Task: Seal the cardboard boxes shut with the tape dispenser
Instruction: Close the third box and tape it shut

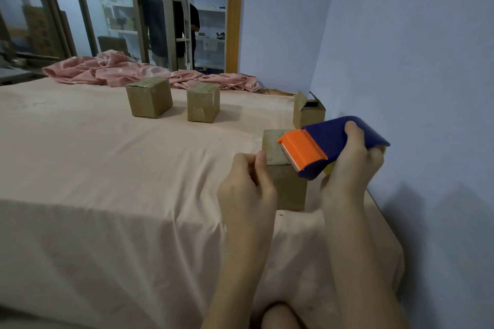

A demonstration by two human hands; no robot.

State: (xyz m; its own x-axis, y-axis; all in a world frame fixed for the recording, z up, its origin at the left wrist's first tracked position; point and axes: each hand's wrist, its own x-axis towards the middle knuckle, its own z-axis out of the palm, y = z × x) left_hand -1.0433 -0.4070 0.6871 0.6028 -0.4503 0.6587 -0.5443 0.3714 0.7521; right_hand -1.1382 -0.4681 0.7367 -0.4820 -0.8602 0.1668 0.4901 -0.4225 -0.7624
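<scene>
Two far boxes at 11 o'clock taped shut, open box at 1 o'clock left, near box half done, left hand pinching its edge, right hand gripping tape dispenser.

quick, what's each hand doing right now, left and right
Left hand: fingers curled, pinching the near left edge of the cardboard box, steadying it.
Right hand: gripping the blue and orange tape dispenser over the box top.

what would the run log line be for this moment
step: taping near box | right hand: grips tape dispenser on box top | left hand: fingers curled at box's left edge | open box waiting
</scene>
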